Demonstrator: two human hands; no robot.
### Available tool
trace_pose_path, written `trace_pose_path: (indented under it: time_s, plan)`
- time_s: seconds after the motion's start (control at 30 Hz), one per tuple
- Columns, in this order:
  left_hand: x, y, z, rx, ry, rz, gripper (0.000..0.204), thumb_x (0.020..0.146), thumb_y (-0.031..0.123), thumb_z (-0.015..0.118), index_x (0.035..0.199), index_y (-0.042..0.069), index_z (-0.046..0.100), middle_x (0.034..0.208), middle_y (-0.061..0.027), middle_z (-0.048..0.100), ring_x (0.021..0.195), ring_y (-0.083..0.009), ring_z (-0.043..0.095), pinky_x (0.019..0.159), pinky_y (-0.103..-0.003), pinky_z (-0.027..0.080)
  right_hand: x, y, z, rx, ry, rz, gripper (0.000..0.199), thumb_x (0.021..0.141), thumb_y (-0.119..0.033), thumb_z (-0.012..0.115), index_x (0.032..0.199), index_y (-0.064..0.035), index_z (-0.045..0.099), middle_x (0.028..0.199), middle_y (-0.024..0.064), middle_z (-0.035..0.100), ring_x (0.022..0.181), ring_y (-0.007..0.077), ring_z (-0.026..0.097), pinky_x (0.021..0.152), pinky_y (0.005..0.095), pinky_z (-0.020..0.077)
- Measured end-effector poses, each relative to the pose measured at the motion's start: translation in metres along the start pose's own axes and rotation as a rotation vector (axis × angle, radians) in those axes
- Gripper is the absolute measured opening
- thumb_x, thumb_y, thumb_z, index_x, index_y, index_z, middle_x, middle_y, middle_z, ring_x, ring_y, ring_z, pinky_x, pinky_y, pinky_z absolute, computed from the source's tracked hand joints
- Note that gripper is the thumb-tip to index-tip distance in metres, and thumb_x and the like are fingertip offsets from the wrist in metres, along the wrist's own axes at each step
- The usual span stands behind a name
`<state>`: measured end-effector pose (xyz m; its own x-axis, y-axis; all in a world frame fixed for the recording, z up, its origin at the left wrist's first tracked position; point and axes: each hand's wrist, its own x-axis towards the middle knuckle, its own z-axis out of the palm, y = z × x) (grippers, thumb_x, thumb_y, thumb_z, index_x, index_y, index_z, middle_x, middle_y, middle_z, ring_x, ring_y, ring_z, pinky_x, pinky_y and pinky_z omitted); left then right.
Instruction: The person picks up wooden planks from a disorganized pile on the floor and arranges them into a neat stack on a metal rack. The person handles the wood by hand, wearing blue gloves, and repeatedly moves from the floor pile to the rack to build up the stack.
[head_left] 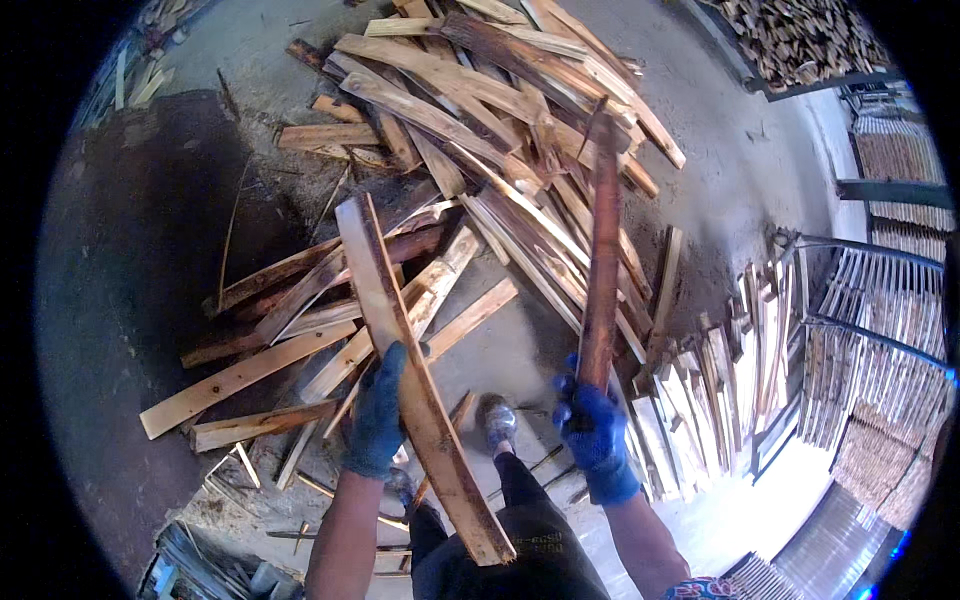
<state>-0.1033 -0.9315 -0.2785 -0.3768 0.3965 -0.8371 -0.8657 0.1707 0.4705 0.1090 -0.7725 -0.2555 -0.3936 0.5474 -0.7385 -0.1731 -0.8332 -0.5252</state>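
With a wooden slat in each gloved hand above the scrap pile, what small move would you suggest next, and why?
Probably swing the right hand toward the stacked slats on the right and lay its dark slat there. The left hand grips a pale slat mid-length, so it can wait.

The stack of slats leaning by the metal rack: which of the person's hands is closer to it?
Right. The right hand, gripping a dark slat, is just beside the leaning stack; the left hand, holding a pale plank, is farther off.

Head-worn fisheye, steeply downward, close.
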Motion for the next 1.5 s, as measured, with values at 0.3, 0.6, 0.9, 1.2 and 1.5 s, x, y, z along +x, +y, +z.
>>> trace_pose_path:
  time_s: [0.3,0.6,0.9,1.2,1.5]
  plan:
    - [0.006,-0.014,0.022,0.168,0.012,0.148,0.043,0.087,0.038,0.055,0.110,0.001,0.055,0.098,-0.0037,0.056,0.087,-0.0118,0.054,0.073,-0.027,0.045,0.008,0.036,-0.021,0.110,-0.212,0.238,0.034,0.093,-0.024,0.045,0.123,-0.0060,0.048,0.118,0.0086,0.054,0.106,0.0198,0.052,0.091,0.0357,0.0422]
    - [0.007,-0.002,0.045,0.449,-0.134,0.587,0.032,0.088,0.027,0.054,0.109,0.002,0.054,0.096,-0.0040,0.056,0.084,-0.0127,0.051,0.072,-0.025,0.041,-0.055,0.041,0.004,-0.682,-0.301,0.596,0.045,0.080,-0.017,0.068,0.116,0.0006,0.050,0.100,0.0138,0.062,0.087,0.0195,0.062,0.079,0.0295,0.0500]
    - [0.047,-0.036,-0.028,0.153,0.017,0.271,0.039,0.091,0.025,0.048,0.126,0.008,0.042,0.115,-0.0099,0.055,0.102,-0.0206,0.056,0.087,-0.032,0.046,0.115,-0.068,0.022,-0.776,-0.251,-0.290,0.019,0.079,-0.011,0.067,0.095,-0.0029,0.062,0.084,0.0048,0.063,0.067,0.0116,0.056,0.061,0.0256,0.0462]
    - [0.089,-0.102,-0.176,1.239,0.440,0.515,0.054,0.075,0.026,0.068,0.116,-0.004,0.051,0.115,-0.0248,0.052,0.111,-0.0351,0.049,0.095,-0.039,0.038,0.204,-0.028,-0.009,-0.628,-0.438,-0.076,0.037,0.090,-0.014,0.046,0.123,0.0023,0.046,0.122,0.0180,0.052,0.110,0.0250,0.053,0.096,0.0350,0.0423]
    - [0.135,-0.102,-0.153,1.755,0.351,0.726,0.072,0.062,0.030,0.073,0.125,0.009,0.045,0.140,-0.0215,0.026,0.125,-0.0432,0.029,0.098,-0.054,0.029,0.193,0.220,-0.048,-0.575,-0.307,-0.001,0.036,0.086,-0.026,0.058,0.115,-0.0079,0.050,0.103,0.0062,0.058,0.095,0.0201,0.058,0.080,0.0326,0.0485]
